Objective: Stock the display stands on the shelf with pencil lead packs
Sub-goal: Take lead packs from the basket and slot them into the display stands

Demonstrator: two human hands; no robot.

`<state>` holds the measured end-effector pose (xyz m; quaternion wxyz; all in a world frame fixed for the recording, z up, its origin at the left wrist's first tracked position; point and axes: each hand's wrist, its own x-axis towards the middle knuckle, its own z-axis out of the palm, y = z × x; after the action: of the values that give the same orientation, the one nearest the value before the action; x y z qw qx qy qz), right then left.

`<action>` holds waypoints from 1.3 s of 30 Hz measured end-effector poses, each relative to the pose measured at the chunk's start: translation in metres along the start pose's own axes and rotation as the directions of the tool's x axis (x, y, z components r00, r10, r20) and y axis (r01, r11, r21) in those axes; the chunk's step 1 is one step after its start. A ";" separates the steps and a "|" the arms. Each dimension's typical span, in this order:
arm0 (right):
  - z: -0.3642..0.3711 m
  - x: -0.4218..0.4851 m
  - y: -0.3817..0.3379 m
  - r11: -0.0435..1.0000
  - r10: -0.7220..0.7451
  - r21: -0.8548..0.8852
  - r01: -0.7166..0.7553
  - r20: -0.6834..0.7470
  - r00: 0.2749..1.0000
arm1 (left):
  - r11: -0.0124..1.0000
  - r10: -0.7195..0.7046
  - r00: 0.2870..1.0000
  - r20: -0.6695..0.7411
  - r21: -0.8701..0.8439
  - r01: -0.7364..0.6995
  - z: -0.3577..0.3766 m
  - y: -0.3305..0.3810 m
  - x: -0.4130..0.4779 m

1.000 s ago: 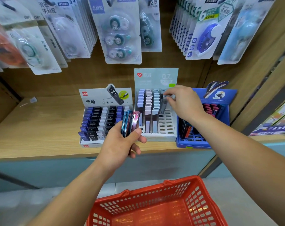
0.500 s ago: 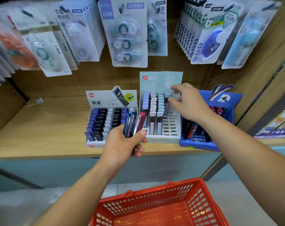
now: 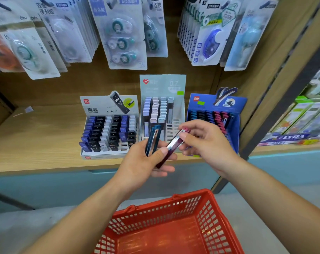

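On the shelf point(image 3: 36, 140), the white stand point(image 3: 104, 156) is nearly full of dark and pale packs. The grey stand point(image 3: 162, 87) is part filled, and the blue stand point(image 3: 235, 132) holds dark and pink ones. In front of the grey stand, the left hand point(image 3: 142, 162) grips blue packs point(image 3: 154, 139) upright and the lower end of the pink pack point(image 3: 174, 142). The right hand point(image 3: 208, 143) pinches its upper end, and its length slants up to the right.

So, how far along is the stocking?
Done: the left stand looks nearly full, and the middle stand is filled at the back. In hand: left grip holds blue packs, right grip pinches a pink pack. Left: the middle stand's bare front slots, plus those packs.
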<state>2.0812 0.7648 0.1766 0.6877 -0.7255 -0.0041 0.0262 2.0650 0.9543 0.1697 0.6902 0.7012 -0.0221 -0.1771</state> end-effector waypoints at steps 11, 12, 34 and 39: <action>-0.012 -0.008 0.013 0.996 -0.007 0.083 0.013 -0.072 0.997 | 0.970 0.002 1.000 0.018 0.242 -0.006 0.008 -0.013 0.008; -0.016 -0.010 0.014 0.997 -0.015 0.071 0.021 -0.082 0.997 | 0.968 0.000 1.000 0.026 0.250 -0.006 0.011 -0.014 0.008; -0.109 -0.076 0.013 0.999 -0.028 0.011 0.032 -0.259 0.966 | 0.951 0.177 0.976 -0.129 0.277 -0.136 0.120 -0.031 -0.002; -0.152 -0.053 0.012 0.930 -0.265 -0.338 0.143 -0.348 0.899 | 0.827 0.345 0.919 -0.192 0.525 -0.201 0.107 -0.006 0.035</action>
<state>2.0341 0.6106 0.1743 0.5538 -0.8086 0.0511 -0.1917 2.0669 0.8422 0.1577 0.5018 0.8613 -0.0706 0.0365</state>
